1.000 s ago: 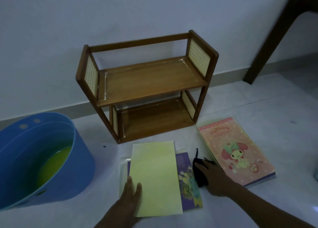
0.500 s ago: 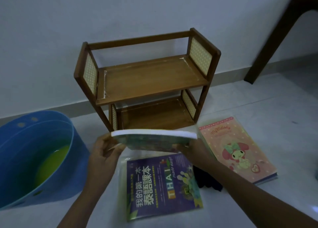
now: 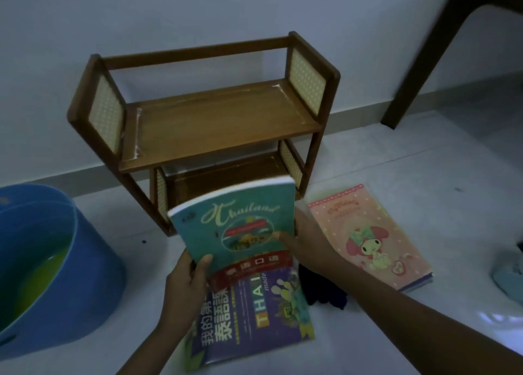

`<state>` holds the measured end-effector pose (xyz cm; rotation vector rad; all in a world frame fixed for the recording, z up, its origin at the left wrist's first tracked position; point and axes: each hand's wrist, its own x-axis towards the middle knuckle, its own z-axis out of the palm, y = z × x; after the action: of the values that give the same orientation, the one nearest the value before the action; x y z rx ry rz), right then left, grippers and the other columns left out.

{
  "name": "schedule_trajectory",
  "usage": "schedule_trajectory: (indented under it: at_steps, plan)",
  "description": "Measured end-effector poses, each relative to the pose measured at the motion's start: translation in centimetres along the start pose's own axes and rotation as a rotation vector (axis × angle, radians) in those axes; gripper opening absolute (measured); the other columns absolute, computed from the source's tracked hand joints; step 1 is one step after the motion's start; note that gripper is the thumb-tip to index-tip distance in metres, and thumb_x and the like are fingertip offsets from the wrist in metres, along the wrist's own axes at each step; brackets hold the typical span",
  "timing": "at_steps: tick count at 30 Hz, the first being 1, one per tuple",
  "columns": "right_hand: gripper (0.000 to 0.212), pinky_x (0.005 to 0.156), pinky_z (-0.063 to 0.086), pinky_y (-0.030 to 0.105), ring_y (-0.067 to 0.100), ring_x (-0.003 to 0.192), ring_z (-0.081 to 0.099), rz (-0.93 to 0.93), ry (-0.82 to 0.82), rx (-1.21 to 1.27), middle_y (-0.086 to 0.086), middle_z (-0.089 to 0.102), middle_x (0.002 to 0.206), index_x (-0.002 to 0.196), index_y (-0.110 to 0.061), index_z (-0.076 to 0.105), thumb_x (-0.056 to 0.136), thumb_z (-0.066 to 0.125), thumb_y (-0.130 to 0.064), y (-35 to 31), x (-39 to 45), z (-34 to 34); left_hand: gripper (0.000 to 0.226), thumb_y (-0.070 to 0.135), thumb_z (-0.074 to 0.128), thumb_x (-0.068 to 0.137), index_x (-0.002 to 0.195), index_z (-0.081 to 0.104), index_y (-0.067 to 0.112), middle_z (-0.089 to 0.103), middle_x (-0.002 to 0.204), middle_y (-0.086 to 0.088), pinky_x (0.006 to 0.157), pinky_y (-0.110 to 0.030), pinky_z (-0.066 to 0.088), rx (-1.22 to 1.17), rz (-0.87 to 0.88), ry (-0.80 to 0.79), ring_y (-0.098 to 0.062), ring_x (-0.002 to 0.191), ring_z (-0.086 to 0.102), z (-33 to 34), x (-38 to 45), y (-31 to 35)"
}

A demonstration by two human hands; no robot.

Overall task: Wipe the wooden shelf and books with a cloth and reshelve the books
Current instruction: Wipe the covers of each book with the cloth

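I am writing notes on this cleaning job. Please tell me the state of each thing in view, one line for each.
Shelf: upright, both boards bare.
Teal book: closed, held tilted in both hands.
Left hand: gripping the book's lower corner.
Right hand: gripping the book's right edge.
Purple book: closed, flat on floor.
Pink book: closed, flat on floor.
Dark cloth: crumpled on floor, unheld.
Blue tub: holds green liquid.

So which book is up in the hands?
The teal Thailand book, held by both hands; the purple Thai book and pink cartoon book lie flat on the floor.
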<state>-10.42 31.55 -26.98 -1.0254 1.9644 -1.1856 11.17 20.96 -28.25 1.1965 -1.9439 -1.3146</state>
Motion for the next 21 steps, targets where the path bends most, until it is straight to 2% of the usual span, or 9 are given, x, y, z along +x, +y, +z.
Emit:
schedule_trajectory:
  at_steps: [2, 6, 9, 12, 14, 15, 16, 18, 21]
  plan:
    - [0.025, 0.071, 0.057, 0.029, 0.009, 0.089, 0.065, 0.061, 0.164, 0.040, -0.005, 0.065, 0.101, 0.109, -0.022, 0.050, 0.088, 0.064, -0.019, -0.1, -0.3, -2.9, 0.020, 0.037, 0.051, 0.093, 0.110, 0.054, 0.026, 0.062, 0.097, 0.010, 0.073, -0.028, 0.054, -0.033, 0.011, -0.145, -0.004, 0.083, 0.060, 2.0, 0.7, 1.1]
    - [0.023, 0.068, 0.051, 0.027, 0.010, 0.083, 0.061, 0.147, 0.389, -0.127, -0.009, 0.060, 0.096, 0.108, -0.024, 0.052, 0.088, 0.063, -0.019, 1.5, -1.2, -9.2, 0.044, 0.056, 0.057, 0.084, 0.116, 0.055, 0.027, 0.069, 0.108, -0.005, 0.083, -0.052, 0.055, -0.131, -0.092, -0.468, -0.023, 0.097, 0.068, 9.4, 1.9, 2.8]
    - [0.026, 0.076, 0.043, 0.029, 0.018, 0.089, 0.056, 0.255, 0.463, -0.342, 0.003, 0.062, 0.105, 0.114, -0.016, 0.058, 0.088, 0.059, -0.017, 4.2, -1.5, -13.2, 0.036, 0.035, 0.058, 0.091, 0.123, 0.048, 0.021, 0.064, 0.119, -0.002, 0.091, -0.048, 0.054, -0.153, -0.181, -0.636, -0.021, 0.107, 0.064, 15.8, 2.7, 4.0]
    - [0.028, 0.061, 0.037, 0.024, 0.020, 0.082, 0.054, 0.368, 0.473, -0.445, 0.009, 0.063, 0.102, 0.114, -0.010, 0.058, 0.087, 0.056, -0.011, 7.0, -1.3, -15.7, 0.061, 0.049, 0.064, 0.071, 0.124, 0.050, 0.022, 0.063, 0.123, 0.002, 0.096, -0.047, 0.051, -0.139, -0.238, -0.719, -0.017, 0.110, 0.061, 20.7, 3.6, 4.3]
    - [0.025, 0.051, 0.032, 0.019, 0.020, 0.076, 0.054, 0.430, 0.446, -0.486, 0.010, 0.064, 0.099, 0.109, -0.007, 0.058, 0.085, 0.058, -0.008, 9.1, -1.3, -16.4, 0.075, 0.053, 0.063, 0.059, 0.126, 0.054, 0.022, 0.059, 0.132, -0.001, 0.102, -0.050, 0.045, -0.054, -0.198, -0.755, -0.022, 0.120, 0.056, 22.8, 3.8, 4.5]
    - [0.027, 0.051, 0.032, 0.019, 0.020, 0.076, 0.054, 0.455, 0.431, -0.500, 0.012, 0.064, 0.101, 0.110, -0.005, 0.056, 0.083, 0.059, -0.007, 10.1, -1.3, -16.5, 0.080, 0.053, 0.063, 0.061, 0.134, 0.049, 0.024, 0.046, 0.145, -0.005, 0.110, -0.053, 0.036, 0.075, -0.156, -0.767, -0.026, 0.133, 0.044, 23.3, 3.8, 4.9]
    - [0.031, 0.053, 0.034, 0.020, 0.020, 0.078, 0.053, 0.474, 0.424, -0.502, 0.013, 0.063, 0.103, 0.112, -0.005, 0.055, 0.082, 0.060, -0.005, 11.1, -1.4, -16.5, 0.085, 0.054, 0.063, 0.069, 0.144, 0.036, 0.026, 0.024, 0.157, -0.008, 0.116, -0.055, 0.021, 0.240, -0.125, -0.785, -0.029, 0.145, 0.021, 23.6, 3.6, 5.2]
    - [0.040, 0.065, 0.042, 0.028, 0.023, 0.084, 0.053, 0.517, 0.399, -0.490, 0.015, 0.061, 0.110, 0.119, -0.006, 0.050, 0.080, 0.060, -0.004, 12.7, -1.7, -16.3, 0.088, 0.054, 0.057, 0.084, 0.152, 0.006, 0.032, -0.017, 0.160, -0.008, 0.116, -0.056, -0.003, 0.483, -0.056, -0.799, -0.030, 0.146, -0.017, 24.3, 3.6, 4.6]
    - [0.049, 0.078, 0.051, 0.038, 0.028, 0.096, 0.059, 0.582, 0.378, -0.487, 0.013, 0.058, 0.114, 0.126, -0.013, 0.045, 0.080, 0.060, -0.010, 13.9, -2.1, -15.9, 0.089, 0.058, 0.049, 0.089, 0.151, -0.010, 0.031, -0.031, 0.155, -0.009, 0.113, -0.058, -0.011, 0.606, 0.041, -0.831, -0.029, 0.141, -0.031, 24.3, 3.8, 3.1]
